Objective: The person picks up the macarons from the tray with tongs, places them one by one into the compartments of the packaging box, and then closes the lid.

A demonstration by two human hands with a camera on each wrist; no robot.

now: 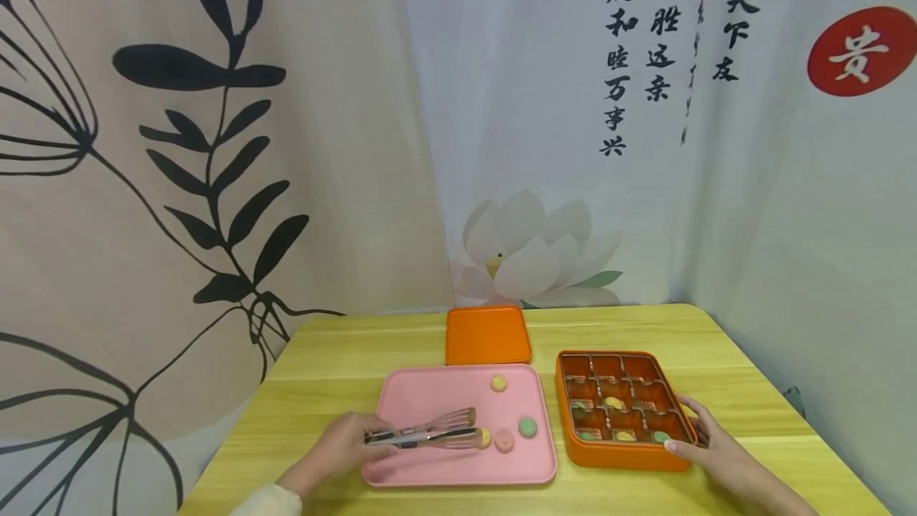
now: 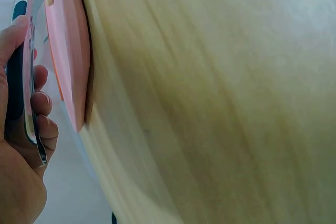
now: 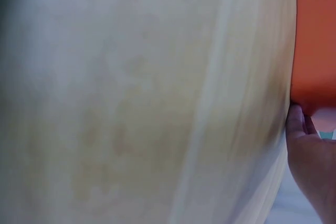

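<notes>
My left hand [image 1: 351,444] grips a pair of metal tongs [image 1: 430,430] by their dark-sided handles, low over the pink tray [image 1: 458,472]. The slotted tong ends point right, with one tip right at a small round yellow macaron [image 1: 485,438]. Beside it on the tray lie a pink macaron [image 1: 505,441] and a green macaron [image 1: 528,427]; another yellow macaron [image 1: 498,383] is near the back. My right hand [image 1: 709,444] holds the near right corner of an orange box [image 1: 623,456], thumb at the rim and fingers along the side. Green and yellow macarons sit in several of its compartments.
A flat orange lid [image 1: 487,334] lies behind the tray on the wood-grain table [image 1: 344,349]. A printed curtain [image 1: 358,142] hangs behind the table and along its right side.
</notes>
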